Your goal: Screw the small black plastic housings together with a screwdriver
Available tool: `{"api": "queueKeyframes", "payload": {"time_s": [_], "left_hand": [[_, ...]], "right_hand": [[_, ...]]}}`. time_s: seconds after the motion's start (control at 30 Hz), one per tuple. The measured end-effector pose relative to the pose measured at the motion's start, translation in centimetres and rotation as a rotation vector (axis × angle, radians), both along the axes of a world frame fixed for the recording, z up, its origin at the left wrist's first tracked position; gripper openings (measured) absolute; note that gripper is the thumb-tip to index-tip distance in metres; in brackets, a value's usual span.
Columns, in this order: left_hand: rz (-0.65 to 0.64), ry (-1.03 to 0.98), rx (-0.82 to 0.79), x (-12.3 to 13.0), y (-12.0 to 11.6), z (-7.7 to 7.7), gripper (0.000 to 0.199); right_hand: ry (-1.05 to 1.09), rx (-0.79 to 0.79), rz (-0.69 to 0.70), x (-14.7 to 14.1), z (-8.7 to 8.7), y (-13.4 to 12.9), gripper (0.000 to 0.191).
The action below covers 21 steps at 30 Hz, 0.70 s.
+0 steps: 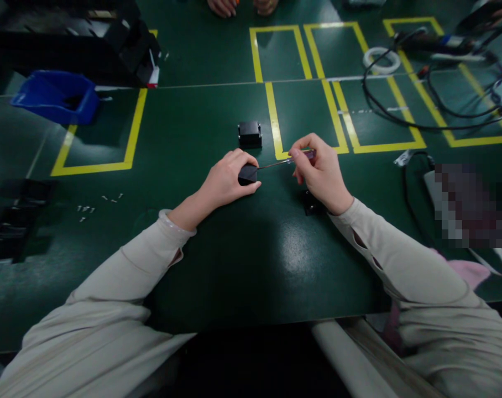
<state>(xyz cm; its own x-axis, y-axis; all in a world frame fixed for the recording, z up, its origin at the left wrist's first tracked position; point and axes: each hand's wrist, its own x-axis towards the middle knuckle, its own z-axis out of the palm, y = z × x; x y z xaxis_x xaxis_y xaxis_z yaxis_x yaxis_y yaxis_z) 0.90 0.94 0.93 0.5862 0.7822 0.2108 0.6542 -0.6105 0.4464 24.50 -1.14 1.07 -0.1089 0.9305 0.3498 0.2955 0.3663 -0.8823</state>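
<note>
My left hand point(230, 179) is closed around a small black box point(247, 175), thumb and fingers on opposite sides, against the green table. In my right hand point(319, 168) is a screwdriver point(276, 163), gripped by its handle. Its thin shaft points left and the tip meets the right side of the black box; I cannot make out a screw there. Just beyond my left hand stands a second black box point(250, 134) with small shiny bits at its sides. A dark part point(312, 203) with shiny spots lies partly under my right wrist.
Several screws point(85, 210) lie at the left, near dark parts point(14, 221). A blue bin point(56, 97) sits beside a black rack point(126, 44). Cables, a white ring point(381, 59) and a dark cylindrical tool point(437, 43) occupy the right. Another person's hands point(224, 6) show at the far edge.
</note>
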Motion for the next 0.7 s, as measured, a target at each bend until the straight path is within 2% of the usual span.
{"api": "queueKeyframes", "payload": {"time_s": [0.17, 0.33, 0.57, 0.7], "left_hand": [[0.002, 0.001, -0.004, 0.01, 0.00, 0.00, 0.029], [-0.004, -0.003, 0.012, 0.06, 0.00, -0.02, 0.030], [-0.011, 0.001, 0.021, 0.02, 0.09, -0.10, 0.031], [-0.005, 0.003, 0.010, 0.03, 0.05, -0.05, 0.030]], "right_hand": [[0.043, 0.013, 0.002, -0.05, -0.02, -0.01, 0.023], [-0.006, -0.004, 0.002, 0.01, -0.03, -0.04, 0.029], [0.059, 0.028, 0.020, -0.10, -0.10, 0.04, 0.022], [0.002, 0.008, 0.010, -0.08, -0.05, 0.04, 0.027]]}}
